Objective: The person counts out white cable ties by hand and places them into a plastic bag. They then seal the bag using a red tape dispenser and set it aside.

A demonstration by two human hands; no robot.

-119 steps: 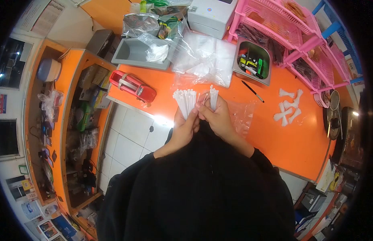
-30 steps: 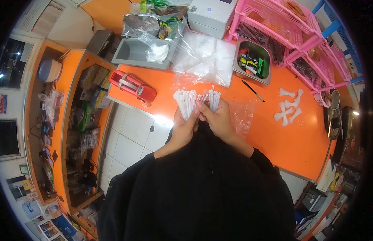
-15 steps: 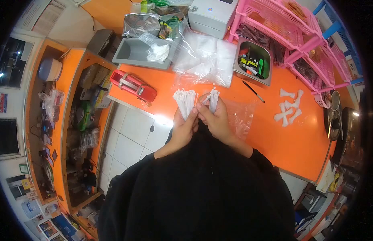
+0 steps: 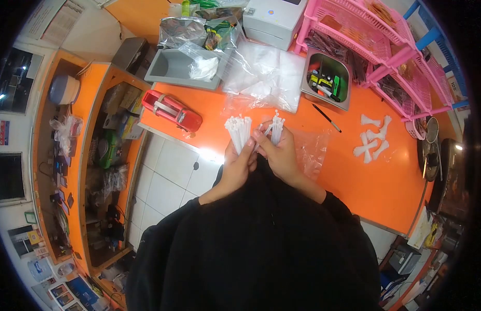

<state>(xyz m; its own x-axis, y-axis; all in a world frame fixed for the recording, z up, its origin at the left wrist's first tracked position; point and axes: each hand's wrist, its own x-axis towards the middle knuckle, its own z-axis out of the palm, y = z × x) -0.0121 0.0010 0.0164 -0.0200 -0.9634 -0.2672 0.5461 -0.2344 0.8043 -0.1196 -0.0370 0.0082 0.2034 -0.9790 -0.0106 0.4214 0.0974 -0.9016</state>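
My left hand (image 4: 235,169) is closed around a thick bundle of white cable ties (image 4: 238,131), their small heads fanned out at the top. A thinner bunch of the same white cable ties (image 4: 276,130) stands upright in my right hand (image 4: 282,159), whose fingers are closed around it. The right thumb and fingertips pinch near a tie leaning between the two bunches. Both hands are close together over the front edge of the orange table (image 4: 354,181). The lower ends of the ties are hidden by my palms.
Several small white bundles (image 4: 372,137) lie on the table at right, near a black pen (image 4: 327,117). Clear plastic bags (image 4: 266,72) lie behind my hands. A red tape dispenser (image 4: 173,110), grey bin (image 4: 162,67), metal tray of markers (image 4: 326,78) and pink rack (image 4: 349,36) stand around.
The right thumb and fingertips have shifted slightly, and a tie between the two bunches shows more plainly. Both hands stay in about the same place, and the table items have not moved.
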